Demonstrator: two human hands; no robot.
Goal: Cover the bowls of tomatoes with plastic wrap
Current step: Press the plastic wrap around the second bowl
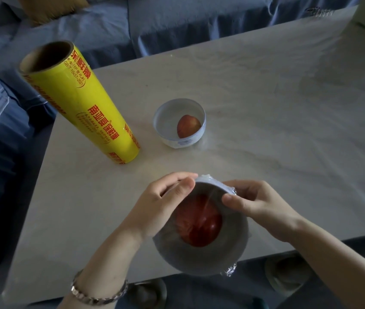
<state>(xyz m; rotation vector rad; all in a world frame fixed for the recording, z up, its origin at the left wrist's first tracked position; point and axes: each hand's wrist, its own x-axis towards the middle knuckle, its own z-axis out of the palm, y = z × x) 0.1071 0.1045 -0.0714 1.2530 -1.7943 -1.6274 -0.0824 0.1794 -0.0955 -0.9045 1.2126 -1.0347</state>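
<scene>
— What do you have in your hands?
— Both are on the near bowl (pixel 237 246), at the near edge of the desk (pixel 266 108), its mouth tipped toward me. My left hand (pixel 161 204) curls round the far-left rim. My right hand (pixel 259 208) pinches the far-right rim between thumb and fingers. I cannot tell whether the bowl's foot touches the desk.
— Is it covered?
— Plastic wrap (pixel 230 269) lies across the mouth and bunches at the rim. The red tomato (pixel 199 224) shows through it.
— And the other one?
— The far bowl (pixel 165 112) stands upright mid-desk, uncovered, with a second tomato (pixel 188 129) inside, well apart from my hands. The yellow roll (pixel 81 103) stands on end just left of it. A metal bracelet (pixel 99 291) sits on my left wrist.
</scene>
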